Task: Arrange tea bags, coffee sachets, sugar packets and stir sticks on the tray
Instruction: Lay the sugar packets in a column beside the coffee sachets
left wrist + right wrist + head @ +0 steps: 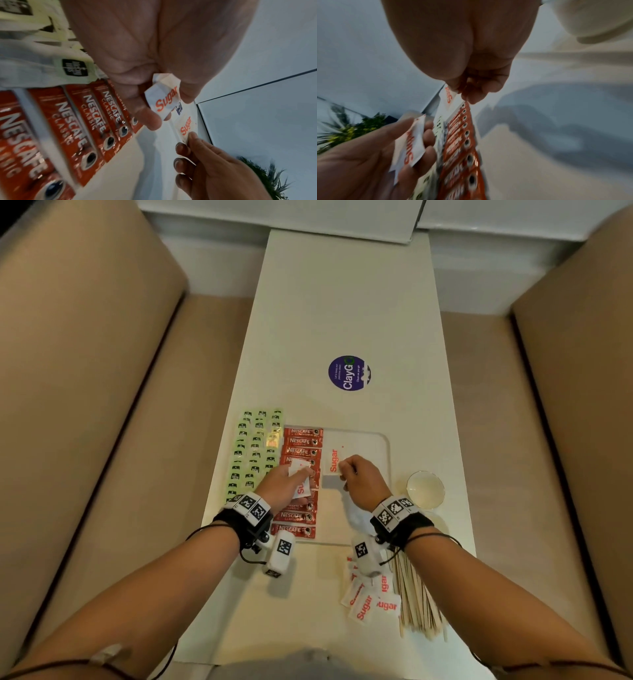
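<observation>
Broadly, the bench (342,302) carries a white tray (385,440) whose 9 o'clock side already holds a column of red coffee sachets (301,441), with rows of green tea bags (255,446) lying just beyond that edge; it is hard to tell whether those sit on the tray or beside it. At 6 o'clock from the tray, loose sugar packets (373,601) lie in a heap touching a bundle of stir sticks (416,597), and a small glass dish (425,489) stands at 3 o'clock. The step in hand looks like starting a sugar column beside the coffee. The right hand (363,479) pinches the near corner of one sugar packet (334,460) lying flat on the tray just right of the sachets; the left hand (284,486) hovers over the coffee column with its grip curled round a few spare packets (163,100). To do this well, square that packet's long edge against the sachet ends, press it flat, then let go without dragging it. Feed the spares one at a time toward 6 o'clock, keeping the lettering facing the same way, and avoid brushing the sachets below the left hand.
</observation>
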The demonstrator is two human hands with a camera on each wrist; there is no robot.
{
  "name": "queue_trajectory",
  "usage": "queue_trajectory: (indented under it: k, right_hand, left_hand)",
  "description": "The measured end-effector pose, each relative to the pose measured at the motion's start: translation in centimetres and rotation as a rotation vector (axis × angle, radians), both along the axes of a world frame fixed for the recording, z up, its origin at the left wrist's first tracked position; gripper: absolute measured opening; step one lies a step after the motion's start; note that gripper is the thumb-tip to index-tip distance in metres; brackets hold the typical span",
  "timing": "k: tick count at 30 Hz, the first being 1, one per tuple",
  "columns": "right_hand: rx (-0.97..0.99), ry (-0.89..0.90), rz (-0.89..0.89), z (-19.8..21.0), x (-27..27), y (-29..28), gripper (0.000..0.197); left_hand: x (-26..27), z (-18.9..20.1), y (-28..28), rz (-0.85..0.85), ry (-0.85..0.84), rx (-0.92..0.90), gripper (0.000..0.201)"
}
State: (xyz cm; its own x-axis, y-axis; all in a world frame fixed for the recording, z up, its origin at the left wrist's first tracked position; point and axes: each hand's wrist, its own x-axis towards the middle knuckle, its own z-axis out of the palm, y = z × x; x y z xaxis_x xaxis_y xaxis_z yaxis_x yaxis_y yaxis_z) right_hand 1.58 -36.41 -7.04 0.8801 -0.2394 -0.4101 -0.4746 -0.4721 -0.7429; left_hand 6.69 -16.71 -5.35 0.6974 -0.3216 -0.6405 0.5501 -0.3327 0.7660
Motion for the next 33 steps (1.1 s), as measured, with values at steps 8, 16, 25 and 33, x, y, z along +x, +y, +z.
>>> queue_trajectory:
  k: [8, 16, 25, 33]
  right_hand:
    - [-0.136, 0.197, -0.08, -3.5, 6.2, -1.6, 0.033]
    - [-0.189, 0.216, -0.085, -4.8, 8.2, -1.7, 0.036]
    - [-0.228, 0.237, -0.091, -4.3, 8.5, -1.5, 0.041]
    - [-0.179, 0.245, -0.095, -4.0, 8.5, -1.6, 0.039]
  left_hand:
    - [3.7, -0.3, -0.5, 0.052, 0.04, -0.033, 0.021]
    - [4.7, -1.7, -0.4, 0.076, 0.081, -0.038, 0.022]
    - [4.5, -1.8, -0.9, 0.147, 0.143, -0.104, 0.015]
    - [4.1, -2.2, -0.3, 0.082, 0.07, -0.136, 0.02]
